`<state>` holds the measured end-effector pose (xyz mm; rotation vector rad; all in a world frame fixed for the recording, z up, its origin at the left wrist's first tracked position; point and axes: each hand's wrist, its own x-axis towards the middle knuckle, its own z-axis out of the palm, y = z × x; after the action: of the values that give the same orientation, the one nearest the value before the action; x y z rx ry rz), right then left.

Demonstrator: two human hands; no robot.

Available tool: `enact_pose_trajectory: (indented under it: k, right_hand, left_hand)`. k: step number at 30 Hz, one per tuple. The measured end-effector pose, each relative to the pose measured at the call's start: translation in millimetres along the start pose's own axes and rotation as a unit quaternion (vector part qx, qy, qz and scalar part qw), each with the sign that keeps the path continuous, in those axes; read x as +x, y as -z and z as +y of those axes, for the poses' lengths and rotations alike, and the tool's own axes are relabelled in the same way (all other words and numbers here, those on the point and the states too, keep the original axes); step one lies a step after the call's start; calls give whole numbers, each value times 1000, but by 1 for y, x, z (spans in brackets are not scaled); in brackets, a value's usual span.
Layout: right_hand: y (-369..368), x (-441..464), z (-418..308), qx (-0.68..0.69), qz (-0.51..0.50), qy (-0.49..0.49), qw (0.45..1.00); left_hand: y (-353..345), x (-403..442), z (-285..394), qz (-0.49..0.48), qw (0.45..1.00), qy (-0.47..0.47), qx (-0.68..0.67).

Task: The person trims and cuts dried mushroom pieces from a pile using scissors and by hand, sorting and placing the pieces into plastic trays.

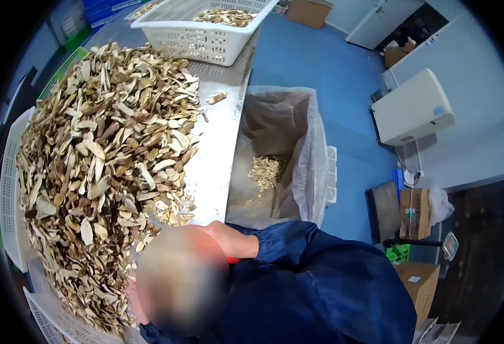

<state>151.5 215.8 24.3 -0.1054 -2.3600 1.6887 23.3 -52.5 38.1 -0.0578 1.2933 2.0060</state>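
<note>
Working the near end of the pile of dried slices (103, 149) called for both hands low and close to the metal table (215, 155). The slices lay heaped along the table's left side, with broken crumbs (177, 211) at the near edge. Right hand (232, 239) was at the table edge, wrist level, fingers running into a blurred patch with a reddish thing (206, 243) at its rim; couldn't tell if it was clenched or holding that. Left hand (138, 304) showed only as a strip against the lower pile, on the far side of the blur; grasp couldn't be read either. Fair caveat: the blur hid whatever sat between the palms, so finger advice was partly judgement. Good practice here: light fingertip contact, small amounts, pieces spread one layer deep so both faces could be checked. Squeezing would likely have snapped thin slices and made more crumbs. Drawing from the heap's edge looked safer than digging under it, since the slope could slide. The lined bin (314, 155) stood right beside the table edge with pale scraps (266, 171) inside, so sideways sweeps needed to be short, and the sleeve (286, 241) well off loose pieces.
</note>
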Motion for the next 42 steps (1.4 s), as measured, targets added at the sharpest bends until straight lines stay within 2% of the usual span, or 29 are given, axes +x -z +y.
enact_pose_trajectory:
  k: [2, 4, 6, 7, 8, 9, 10, 11, 12, 13, 16, 19, 21, 23, 25, 28, 30, 35, 39, 42]
  right_hand:
    - [-5, 1, -7, 76, 14, -1, 997]
    - [-12, 3, -13, 112, -7, -26, 993]
    - [-19, 2, -13, 122, 15, 1, 992]
    - [-15, 6, -17, 129, 28, 31, 991]
    - [-16, 10, -20, 144, 35, 57, 987]
    - [-28, 14, 0, 81, -61, -118, 988]
    - [-25, 11, -3, 110, -40, -83, 990]
    - [-21, 9, -7, 137, -21, -48, 989]
    - [-20, 9, -12, 115, -14, -104, 988]
    - [-23, 5, -3, 129, -9, -133, 983]
    - [-7, 14, -33, 231, -77, -211, 947]
    - [-4, 19, -29, 220, -127, -195, 947]
    - [-7, 21, -34, 180, -134, -155, 962]
    - [-11, 22, -34, 169, -122, -148, 967]
    - [-14, 20, -33, 189, -94, -175, 962]
    - [-5, 22, -34, 14, -124, -103, 987]
    - [-4, 20, -39, 8, -149, -121, 981]
    - [-9, 15, -53, 4, -222, -146, 964]
    - [-14, 10, -55, -33, -244, -126, 961]
    - [-14, 8, -51, -41, -203, -140, 968]
  left_hand:
    - [-31, 2, -5, -52, 997, 11, 63]
    - [-63, 1, -14, -23, 984, 33, 175]
    - [-80, -2, -21, -42, 947, 23, 317]
    - [-88, 2, -26, -49, 908, -101, 403]
    - [-83, 4, -34, -22, 876, -147, 459]
    - [-100, 2, -26, -11, 867, -141, 477]
    - [-106, -2, -21, 4, 825, -167, 540]
    - [-100, -2, -29, -8, 879, -127, 460]
    - [-96, -5, -26, -51, 849, -163, 500]
    - [-107, -11, -18, -43, 925, -43, 375]
    - [-87, -7, -13, -119, 956, 65, 262]
    - [-83, -9, -15, -99, 972, 148, 153]
    - [-69, -6, -38, -95, 981, 83, 148]
    - [-65, -13, -37, -113, 979, 129, 108]
    - [-63, -17, -39, -63, 987, 115, 91]
    - [-56, -24, -35, 5, 990, 84, 109]
    - [-54, -28, -30, 49, 991, 65, 110]
    - [-48, -39, -17, 81, 994, -6, 79]
    - [-38, -42, -10, 37, 999, -21, -24]
    - [-31, -48, -3, 90, 991, 1, 96]
